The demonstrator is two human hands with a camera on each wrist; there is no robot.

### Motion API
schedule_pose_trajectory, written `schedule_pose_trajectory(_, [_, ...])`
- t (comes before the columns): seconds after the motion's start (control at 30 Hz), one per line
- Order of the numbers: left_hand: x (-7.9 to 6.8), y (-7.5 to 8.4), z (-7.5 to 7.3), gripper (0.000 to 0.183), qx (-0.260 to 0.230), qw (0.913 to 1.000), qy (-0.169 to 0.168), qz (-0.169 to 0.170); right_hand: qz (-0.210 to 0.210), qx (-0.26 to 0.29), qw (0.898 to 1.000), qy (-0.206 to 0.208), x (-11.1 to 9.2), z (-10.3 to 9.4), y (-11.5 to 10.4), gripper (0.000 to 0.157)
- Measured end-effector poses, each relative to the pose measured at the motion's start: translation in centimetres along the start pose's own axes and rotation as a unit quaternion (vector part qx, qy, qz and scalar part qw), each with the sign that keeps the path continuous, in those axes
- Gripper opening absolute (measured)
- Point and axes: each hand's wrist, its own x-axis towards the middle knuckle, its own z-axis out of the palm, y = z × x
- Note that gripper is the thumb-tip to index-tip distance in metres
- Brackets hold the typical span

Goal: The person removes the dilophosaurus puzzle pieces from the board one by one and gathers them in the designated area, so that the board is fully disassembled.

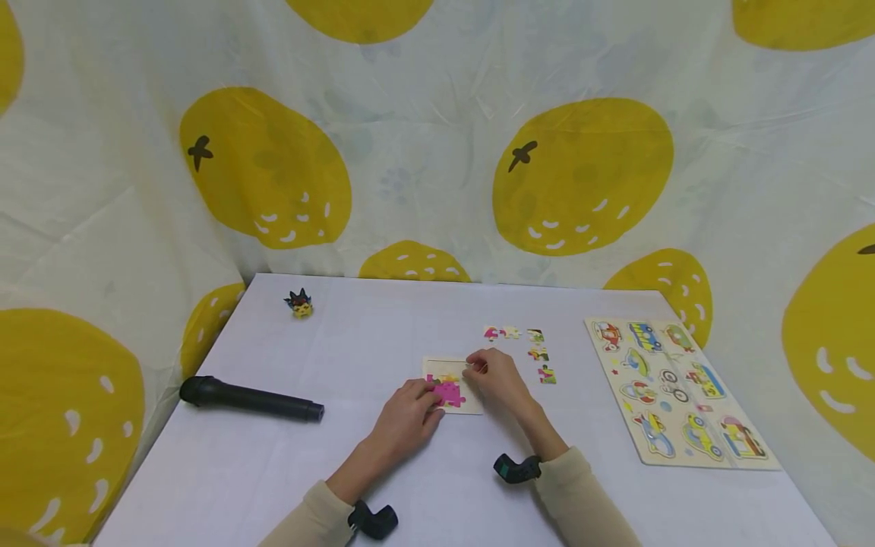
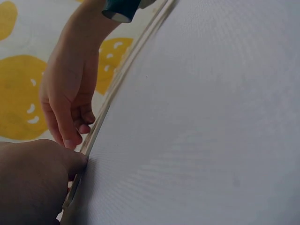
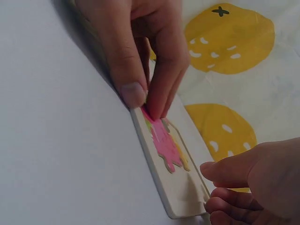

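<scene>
A small pale jigsaw board [image 1: 462, 408] lies on the table in front of me, with joined pink and yellow pieces [image 1: 447, 393] on its left part. My left hand [image 1: 409, 416] holds the board's near left side. In the right wrist view its thumb [image 3: 133, 93] presses the board's edge while a finger rests on the pink picture. My right hand [image 1: 501, 381] is at the far right corner of the board, fingers loosely bent. Between its thumb [image 3: 213, 172] and fingers a gap shows, with no piece visible there.
Several loose jigsaw pieces [image 1: 538, 355] lie beyond my right hand. A large picture puzzle board [image 1: 673, 410] with vehicles is at the right. On the left are a black microphone [image 1: 253, 399] and, farther back, a small figurine [image 1: 299, 304]. A lemon-patterned cloth [image 1: 424, 190] hangs behind.
</scene>
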Motion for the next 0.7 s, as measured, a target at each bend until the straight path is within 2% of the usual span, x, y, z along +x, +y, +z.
schedule_pose_trajectory(0.43, [0.05,-0.01,0.01,0.025,0.002,0.9999,0.004,0.013,-0.024,-0.037,0.997,-0.063,-0.61,0.81,-0.64,0.020])
schedule_pose_trajectory(0.7, [0.08,0.04,-0.18,0.026,0.020,0.9997,-0.002,0.015,-0.054,-0.060,0.994,-0.075,-0.48,1.00,-0.75,0.017])
